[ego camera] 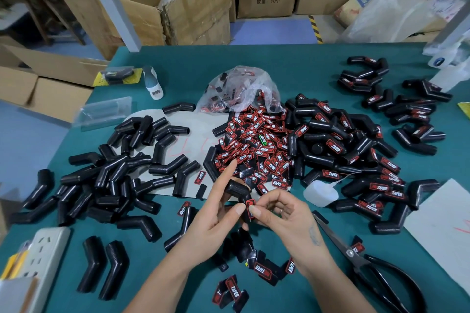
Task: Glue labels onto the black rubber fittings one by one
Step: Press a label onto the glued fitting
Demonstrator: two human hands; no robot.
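Observation:
My left hand grips a bent black rubber fitting above the green table, index finger stretched out. My right hand pinches a red-and-black label against the fitting's lower end. A heap of loose labels spills from a clear plastic bag at the centre. Unlabelled fittings lie piled on the left. Labelled fittings are heaped on the right. A small white glue bottle rests just right of my hands.
Black scissors lie at the lower right. A white power strip sits at the lower left. Several labels are scattered between my wrists. White paper covers the right edge. Cardboard boxes stand behind the table.

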